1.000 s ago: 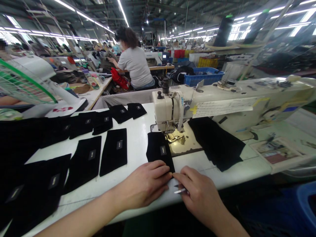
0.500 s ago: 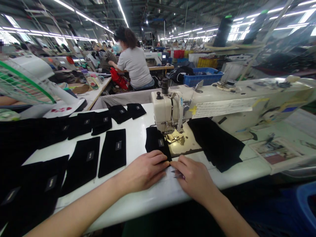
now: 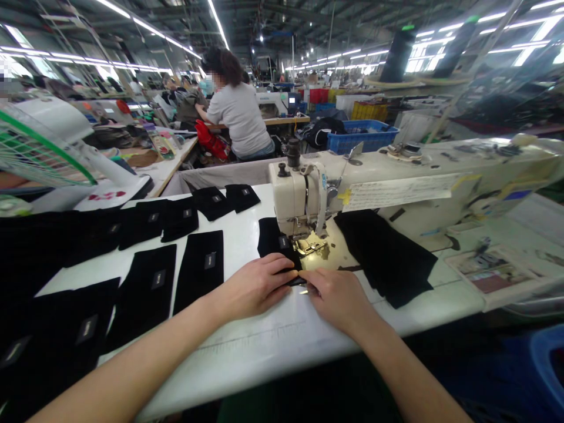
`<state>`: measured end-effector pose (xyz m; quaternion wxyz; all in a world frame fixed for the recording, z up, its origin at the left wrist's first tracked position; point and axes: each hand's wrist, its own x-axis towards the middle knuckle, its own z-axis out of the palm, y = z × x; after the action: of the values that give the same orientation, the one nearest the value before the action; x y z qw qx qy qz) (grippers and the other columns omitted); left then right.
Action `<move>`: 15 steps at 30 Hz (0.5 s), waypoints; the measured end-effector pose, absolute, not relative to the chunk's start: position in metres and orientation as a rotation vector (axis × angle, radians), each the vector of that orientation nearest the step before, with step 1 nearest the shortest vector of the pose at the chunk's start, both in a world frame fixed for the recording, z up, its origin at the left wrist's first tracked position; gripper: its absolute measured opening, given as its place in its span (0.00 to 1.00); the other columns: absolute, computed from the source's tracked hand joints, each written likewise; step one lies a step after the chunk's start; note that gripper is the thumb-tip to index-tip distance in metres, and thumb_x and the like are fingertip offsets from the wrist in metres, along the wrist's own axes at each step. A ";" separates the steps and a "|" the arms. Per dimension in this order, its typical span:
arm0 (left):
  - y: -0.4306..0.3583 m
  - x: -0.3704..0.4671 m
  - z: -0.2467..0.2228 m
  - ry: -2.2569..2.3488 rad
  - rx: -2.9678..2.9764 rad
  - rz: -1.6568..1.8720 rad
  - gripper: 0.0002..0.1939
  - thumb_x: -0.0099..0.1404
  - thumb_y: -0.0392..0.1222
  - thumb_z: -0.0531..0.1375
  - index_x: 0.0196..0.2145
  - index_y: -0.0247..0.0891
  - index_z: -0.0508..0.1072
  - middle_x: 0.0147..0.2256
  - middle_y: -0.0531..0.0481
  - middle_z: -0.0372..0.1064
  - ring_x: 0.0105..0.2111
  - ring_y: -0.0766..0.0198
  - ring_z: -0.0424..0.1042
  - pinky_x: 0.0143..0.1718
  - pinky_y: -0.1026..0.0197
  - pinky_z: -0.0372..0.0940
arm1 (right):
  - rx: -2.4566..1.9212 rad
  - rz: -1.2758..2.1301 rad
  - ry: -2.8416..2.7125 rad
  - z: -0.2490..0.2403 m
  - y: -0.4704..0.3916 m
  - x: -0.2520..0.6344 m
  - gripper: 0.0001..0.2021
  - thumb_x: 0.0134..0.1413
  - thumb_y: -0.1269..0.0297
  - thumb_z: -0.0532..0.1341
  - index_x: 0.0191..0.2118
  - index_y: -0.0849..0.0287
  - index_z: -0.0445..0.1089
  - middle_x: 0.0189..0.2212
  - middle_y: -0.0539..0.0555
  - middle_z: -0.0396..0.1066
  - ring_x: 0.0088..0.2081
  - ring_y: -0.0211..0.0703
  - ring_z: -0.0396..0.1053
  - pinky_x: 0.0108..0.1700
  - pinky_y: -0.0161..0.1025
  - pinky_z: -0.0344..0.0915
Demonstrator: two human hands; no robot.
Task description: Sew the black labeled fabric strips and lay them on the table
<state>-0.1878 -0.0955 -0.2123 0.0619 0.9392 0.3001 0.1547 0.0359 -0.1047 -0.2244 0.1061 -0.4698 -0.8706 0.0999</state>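
A black fabric piece with a small label lies at the sewing machine's presser foot. At its near edge, my left hand pinches the cloth, fingertips pressed on it. My right hand meets the left fingertips at the same edge, thumb and finger closed on the fabric. A small pointed metal tool shows under the right fingers; its rest is hidden in that hand. To the right of the needle area lies another black fabric piece, touched by neither hand.
Labelled black pieces lie in rows on the white table at left. A green-rimmed fan stands at far left. Beyond the machine are a seated person in a white shirt and a blue crate.
Both hands have moved slightly forward, toward the machine. The fabric's near edge has moved up with them, and its label sits a little farther away and left.
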 end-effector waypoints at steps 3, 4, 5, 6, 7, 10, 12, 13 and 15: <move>-0.090 -0.190 -0.213 0.912 2.837 0.470 0.15 0.73 0.39 0.54 0.52 0.32 0.73 0.50 0.38 0.70 0.52 0.51 0.69 0.51 0.48 0.72 | -1.403 0.287 -2.561 -0.223 -0.100 0.033 0.17 0.63 0.70 0.57 0.53 0.52 0.75 0.39 0.53 0.80 0.37 0.46 0.77 0.38 0.38 0.63; -0.088 -0.190 -0.213 0.910 2.836 0.480 0.15 0.73 0.40 0.54 0.52 0.32 0.74 0.50 0.38 0.70 0.51 0.51 0.69 0.51 0.48 0.72 | -1.409 0.283 -2.560 -0.222 -0.099 0.032 0.17 0.63 0.70 0.56 0.54 0.52 0.74 0.40 0.53 0.80 0.38 0.46 0.77 0.38 0.38 0.64; -0.086 -0.191 -0.213 0.909 2.835 0.486 0.15 0.74 0.40 0.54 0.52 0.32 0.74 0.50 0.38 0.70 0.51 0.52 0.69 0.51 0.48 0.72 | -1.414 0.280 -2.558 -0.220 -0.098 0.031 0.17 0.64 0.70 0.56 0.54 0.51 0.74 0.40 0.53 0.80 0.38 0.46 0.77 0.38 0.38 0.64; -0.084 -0.191 -0.214 0.911 2.834 0.487 0.15 0.74 0.40 0.53 0.51 0.32 0.74 0.50 0.38 0.70 0.51 0.52 0.69 0.51 0.49 0.72 | -1.418 0.276 -2.557 -0.219 -0.096 0.030 0.17 0.64 0.70 0.56 0.55 0.51 0.74 0.41 0.53 0.80 0.39 0.46 0.77 0.38 0.38 0.64; -0.082 -0.192 -0.214 0.913 2.835 0.482 0.15 0.74 0.41 0.53 0.51 0.32 0.74 0.50 0.38 0.70 0.51 0.52 0.69 0.51 0.48 0.72 | -1.423 0.273 -2.557 -0.218 -0.095 0.029 0.17 0.65 0.69 0.55 0.55 0.50 0.73 0.42 0.53 0.80 0.40 0.46 0.77 0.39 0.38 0.64; -0.077 -0.193 -0.213 0.929 2.838 0.444 0.16 0.74 0.41 0.53 0.51 0.31 0.74 0.50 0.37 0.70 0.51 0.52 0.69 0.52 0.47 0.71 | -1.445 0.265 -2.563 -0.215 -0.091 0.026 0.17 0.67 0.67 0.55 0.57 0.51 0.72 0.42 0.54 0.80 0.39 0.46 0.77 0.39 0.38 0.65; -0.073 -0.194 -0.213 0.932 2.842 0.428 0.16 0.74 0.40 0.53 0.52 0.31 0.74 0.50 0.37 0.70 0.52 0.51 0.69 0.53 0.47 0.71 | -1.462 0.259 -2.570 -0.214 -0.089 0.024 0.17 0.67 0.66 0.55 0.57 0.51 0.71 0.41 0.55 0.80 0.38 0.46 0.77 0.39 0.38 0.65; -0.071 -0.195 -0.213 0.933 2.843 0.428 0.16 0.74 0.40 0.53 0.52 0.31 0.74 0.50 0.37 0.70 0.52 0.51 0.69 0.53 0.47 0.70 | -1.469 0.256 -2.573 -0.214 -0.089 0.024 0.17 0.68 0.65 0.55 0.57 0.52 0.71 0.41 0.56 0.80 0.38 0.46 0.77 0.39 0.38 0.65; -0.067 -0.197 -0.214 0.932 2.842 0.436 0.15 0.74 0.39 0.53 0.52 0.31 0.74 0.50 0.37 0.70 0.52 0.52 0.69 0.54 0.48 0.70 | -1.482 0.247 -2.573 -0.213 -0.088 0.023 0.16 0.67 0.65 0.55 0.57 0.52 0.71 0.40 0.56 0.80 0.37 0.47 0.77 0.38 0.38 0.64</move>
<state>-0.1966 -0.0669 -0.2138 0.0597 0.9386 0.3079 0.1440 0.0227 -0.0878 -0.2131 0.0808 -0.4958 -0.8607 0.0827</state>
